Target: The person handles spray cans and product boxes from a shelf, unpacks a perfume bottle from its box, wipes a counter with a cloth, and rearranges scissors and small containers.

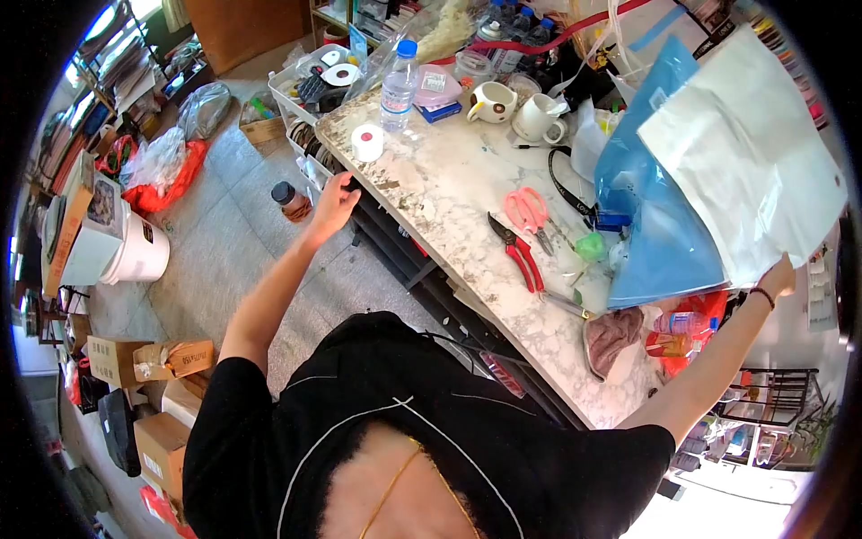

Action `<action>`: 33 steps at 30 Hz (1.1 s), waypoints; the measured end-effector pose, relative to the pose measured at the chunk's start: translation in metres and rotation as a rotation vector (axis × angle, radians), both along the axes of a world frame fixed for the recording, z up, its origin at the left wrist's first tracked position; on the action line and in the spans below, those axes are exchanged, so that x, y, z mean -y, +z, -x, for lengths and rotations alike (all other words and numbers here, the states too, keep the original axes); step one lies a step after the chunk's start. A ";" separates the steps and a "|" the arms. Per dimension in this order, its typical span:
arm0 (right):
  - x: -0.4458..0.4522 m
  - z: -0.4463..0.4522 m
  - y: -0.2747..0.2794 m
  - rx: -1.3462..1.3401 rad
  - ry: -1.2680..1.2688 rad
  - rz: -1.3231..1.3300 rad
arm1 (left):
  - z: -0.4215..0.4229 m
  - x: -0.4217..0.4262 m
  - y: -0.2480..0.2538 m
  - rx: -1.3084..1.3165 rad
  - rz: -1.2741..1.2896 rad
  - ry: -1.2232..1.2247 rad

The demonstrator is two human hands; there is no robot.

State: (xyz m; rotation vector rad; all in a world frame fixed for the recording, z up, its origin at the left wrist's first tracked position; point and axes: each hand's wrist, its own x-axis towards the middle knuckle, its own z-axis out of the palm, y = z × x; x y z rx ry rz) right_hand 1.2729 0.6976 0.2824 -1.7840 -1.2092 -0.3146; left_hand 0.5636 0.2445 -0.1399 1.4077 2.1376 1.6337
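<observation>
My right hand [778, 280] is closed on the lower edge of a large white sheet-like bag [741, 144], which stands raised over the right part of the table; the fingertips are partly hidden behind it. Beside and partly behind the bag is a translucent blue plastic bag [651, 216]. My left hand [335, 207] is at the table's left edge, its fingers loosely curved and apart, with nothing seen in them. A white roll [367, 143] stands on the table close to it. Red-handled pruning shears [518, 254] and pink scissors [527, 212] lie between my hands.
The marble-patterned table [431, 216] carries a water bottle [399, 85], two mugs [537, 119], a brown cloth [612, 343] and small bottles [684, 332] at the right. Cardboard boxes [162, 449] and a white bucket [139, 250] stand on the floor at left. A dark-lidded jar [290, 201] is below my left hand.
</observation>
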 end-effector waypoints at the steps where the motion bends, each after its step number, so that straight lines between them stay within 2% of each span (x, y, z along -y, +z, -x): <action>1: -0.007 -0.023 -0.002 0.150 -0.133 0.148 | -0.003 0.010 0.004 0.108 0.084 0.003; 5: 0.002 -0.070 -0.030 0.086 -0.182 0.086 | 0.010 0.052 -0.030 -0.025 0.131 0.031; 7: 0.039 -0.055 -0.042 0.681 -0.509 0.301 | 0.019 0.074 -0.058 0.053 0.125 0.087; 8: 0.042 -0.059 -0.045 0.682 -0.518 0.301 | 0.018 0.086 -0.056 0.190 0.160 0.085; 9: 0.044 -0.062 -0.050 0.623 -0.527 0.431 | 0.016 0.098 -0.054 0.326 0.195 0.083; 10: 0.046 -0.066 -0.055 0.560 -0.533 0.558 | 0.013 0.108 -0.053 0.325 0.193 0.077; 12: 0.040 -0.084 -0.070 0.490 -0.489 0.530 | 0.009 0.121 -0.051 0.484 0.270 0.198; 13: 0.018 -0.113 -0.086 0.340 -0.456 0.382 | 0.006 0.125 -0.048 0.481 0.270 0.194; 15: 0.023 -0.110 -0.086 0.236 -0.429 0.301 | 0.003 0.130 -0.043 0.480 0.325 0.231; 17: 0.030 -0.105 -0.082 0.229 -0.439 0.304 | 0.000 0.131 -0.043 0.490 0.307 0.223; 21: 0.066 -0.071 -0.062 0.368 -0.580 0.591 | -0.007 0.128 -0.038 0.519 0.318 0.223; 24: 0.081 -0.059 -0.051 0.359 -0.598 0.783 | -0.010 0.126 -0.040 0.571 0.261 0.218; 27: 0.077 -0.068 -0.069 0.409 -0.691 0.640 | -0.015 0.130 -0.036 0.586 0.265 0.235; 32: 0.069 -0.083 -0.074 0.362 -0.593 0.693 | -0.007 0.136 -0.039 0.564 0.272 0.263; 33: 0.066 -0.082 -0.075 0.463 -0.617 0.679 | -0.005 0.138 -0.041 0.562 0.281 0.258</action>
